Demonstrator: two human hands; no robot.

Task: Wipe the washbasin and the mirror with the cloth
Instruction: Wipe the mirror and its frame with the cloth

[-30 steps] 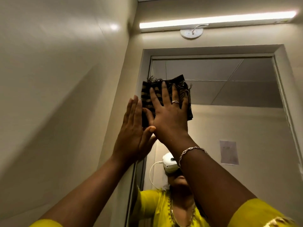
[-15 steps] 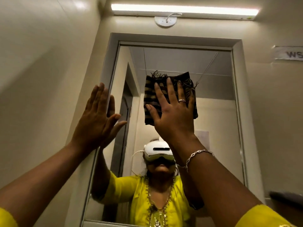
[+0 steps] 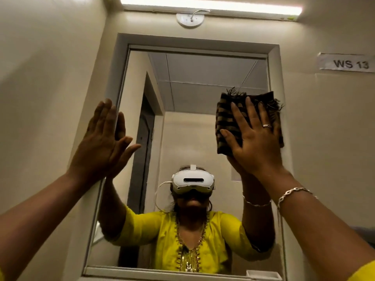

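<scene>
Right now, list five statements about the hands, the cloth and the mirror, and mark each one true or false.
1. The right hand presses the striped cloth flat against the mirror. True.
2. The cloth sits at the mirror's left edge. False: it is in the upper part, near the right edge.
3. The left hand holds a second cloth. False: its fingers are straight and it holds nothing, by the mirror's left edge.
4. A wall label right of the mirror reads WS 13. True.
5. The strip light above the mirror is off. False: it is lit.
</scene>
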